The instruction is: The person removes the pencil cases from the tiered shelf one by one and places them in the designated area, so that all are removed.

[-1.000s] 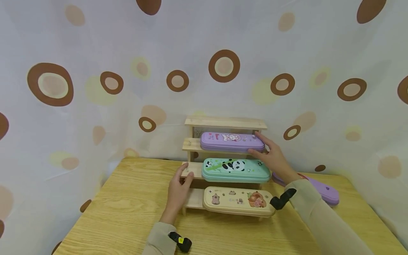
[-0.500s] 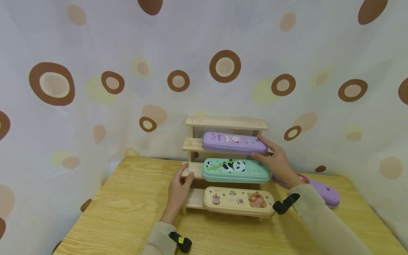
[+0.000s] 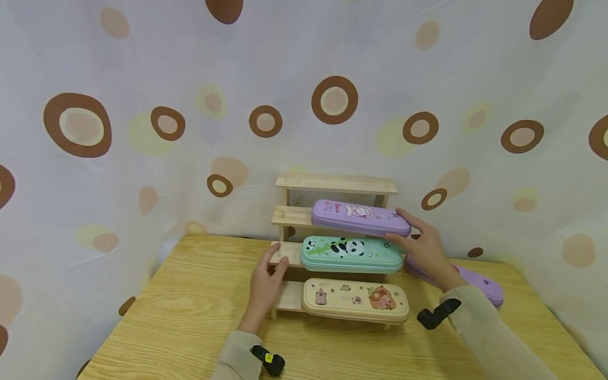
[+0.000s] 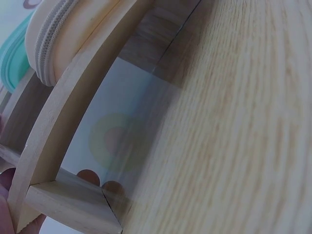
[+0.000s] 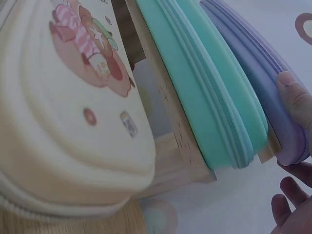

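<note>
My right hand (image 3: 424,249) pinches the right end of a lilac, round-ended zippered case (image 3: 358,217), thumb on its near side. The case sits askew at the third tier of a pale wooden step stand (image 3: 336,182), right end jutting past the shelf — likely why I hold it there. Whether it rests or floats, cannot tell. My left hand (image 3: 266,282) grips the second tier's left end — steadying, I judge; light wood might slide. Mint-green panda-print zippered case (image 3: 351,254) and cream bear-print zippered case (image 3: 355,301) lie below.
</note>
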### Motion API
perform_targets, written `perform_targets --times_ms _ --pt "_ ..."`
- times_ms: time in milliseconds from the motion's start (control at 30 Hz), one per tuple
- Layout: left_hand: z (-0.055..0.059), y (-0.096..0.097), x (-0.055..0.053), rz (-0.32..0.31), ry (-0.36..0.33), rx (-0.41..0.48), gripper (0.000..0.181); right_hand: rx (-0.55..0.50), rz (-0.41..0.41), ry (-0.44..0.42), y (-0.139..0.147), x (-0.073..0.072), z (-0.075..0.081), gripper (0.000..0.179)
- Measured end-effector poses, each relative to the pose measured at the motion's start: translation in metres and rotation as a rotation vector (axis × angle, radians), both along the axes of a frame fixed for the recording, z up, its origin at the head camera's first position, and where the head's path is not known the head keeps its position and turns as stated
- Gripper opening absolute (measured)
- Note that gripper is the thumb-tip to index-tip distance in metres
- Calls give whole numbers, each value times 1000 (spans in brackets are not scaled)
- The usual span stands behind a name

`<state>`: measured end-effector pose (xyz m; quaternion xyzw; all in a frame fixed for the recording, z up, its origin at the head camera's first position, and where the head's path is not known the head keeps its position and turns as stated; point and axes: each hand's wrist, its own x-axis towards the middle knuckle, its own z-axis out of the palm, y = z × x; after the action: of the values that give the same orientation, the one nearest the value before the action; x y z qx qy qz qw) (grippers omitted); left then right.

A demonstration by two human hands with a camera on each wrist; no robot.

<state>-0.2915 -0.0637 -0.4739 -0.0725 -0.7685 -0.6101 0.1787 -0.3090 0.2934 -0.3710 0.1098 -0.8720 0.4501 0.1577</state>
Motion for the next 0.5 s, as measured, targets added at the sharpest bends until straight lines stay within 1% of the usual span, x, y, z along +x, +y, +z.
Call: perform_targets --times_ms 167,367,500 --pt "1 0 -1 -2 0 -1 47 6 -33 12 8 8 1 76" --pt "3 0 2 -9 -10 8 47 -25 -20 47 19 18 0 72" --pt "4 1 4 -9 -17 11 48 -30 -36 46 28 24 -1 72"
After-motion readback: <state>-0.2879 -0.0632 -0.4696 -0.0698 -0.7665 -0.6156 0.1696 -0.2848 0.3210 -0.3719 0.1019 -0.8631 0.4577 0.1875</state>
